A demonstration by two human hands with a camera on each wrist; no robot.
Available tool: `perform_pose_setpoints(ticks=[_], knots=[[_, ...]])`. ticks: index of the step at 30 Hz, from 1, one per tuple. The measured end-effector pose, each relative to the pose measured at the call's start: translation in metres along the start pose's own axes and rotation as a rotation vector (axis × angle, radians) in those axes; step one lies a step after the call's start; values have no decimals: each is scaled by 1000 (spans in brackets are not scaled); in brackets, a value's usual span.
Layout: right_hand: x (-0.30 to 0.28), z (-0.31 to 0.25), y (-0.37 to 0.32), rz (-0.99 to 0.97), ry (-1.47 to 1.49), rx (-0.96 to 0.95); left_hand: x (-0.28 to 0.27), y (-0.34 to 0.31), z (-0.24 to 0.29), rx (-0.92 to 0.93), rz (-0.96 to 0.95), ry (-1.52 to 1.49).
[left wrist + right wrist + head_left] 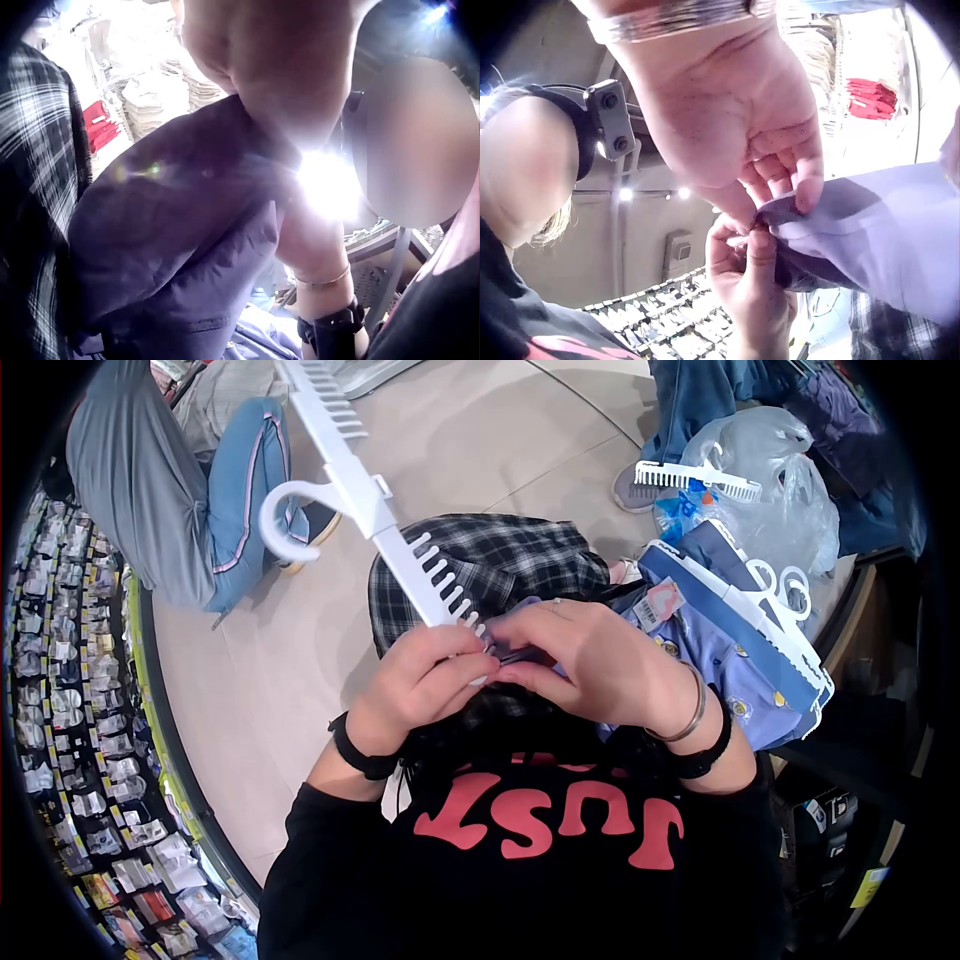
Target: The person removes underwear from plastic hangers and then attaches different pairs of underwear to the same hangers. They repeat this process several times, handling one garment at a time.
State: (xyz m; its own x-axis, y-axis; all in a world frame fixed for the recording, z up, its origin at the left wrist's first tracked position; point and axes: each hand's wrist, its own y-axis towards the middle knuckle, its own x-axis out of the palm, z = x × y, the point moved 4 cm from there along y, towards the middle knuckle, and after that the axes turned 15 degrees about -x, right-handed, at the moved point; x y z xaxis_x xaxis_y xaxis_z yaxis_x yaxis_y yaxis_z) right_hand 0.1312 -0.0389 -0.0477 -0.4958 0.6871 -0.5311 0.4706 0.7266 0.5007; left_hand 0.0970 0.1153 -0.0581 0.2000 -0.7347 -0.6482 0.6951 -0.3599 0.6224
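Note:
A white toothed hanger [375, 520] slants up from my left hand [425, 678], whose fingers are curled at its lower end. My right hand [590, 660] meets it there and pinches the edge of a purple-grey garment. In the right wrist view the garment [862, 225] hangs between the right hand [742, 112] and the left hand [754, 285], thumbs and fingertips close together at its edge. The left wrist view shows the garment [180, 217] draped below the left hand [277, 60]; the hanger's contact with the cloth is hidden by the fingers.
Black plaid cloth [500, 555] lies over the lap. At right are garments on white hangers [740, 600] with a tag, and a clear plastic bag [790, 510] beside another person's legs. Another person [150, 490] is at upper left. A rack of small packets [90, 740] lines the left.

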Motion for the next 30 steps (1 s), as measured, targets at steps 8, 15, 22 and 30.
perform_pose_setpoints(ticks=[8,15,22,30], knots=[[6,-13,-3,-90,-372,-117,-14,-5,1,-13,-77,-106],[23,-3,-16,30,180,75,-23,-1,14,36,-79,-90],[17,-1,-13,16,457,184,-21,-12,16,56,-134,-69],[15,-14,-11,156,-73,-10,-21,-9,22,226,-47,38]])
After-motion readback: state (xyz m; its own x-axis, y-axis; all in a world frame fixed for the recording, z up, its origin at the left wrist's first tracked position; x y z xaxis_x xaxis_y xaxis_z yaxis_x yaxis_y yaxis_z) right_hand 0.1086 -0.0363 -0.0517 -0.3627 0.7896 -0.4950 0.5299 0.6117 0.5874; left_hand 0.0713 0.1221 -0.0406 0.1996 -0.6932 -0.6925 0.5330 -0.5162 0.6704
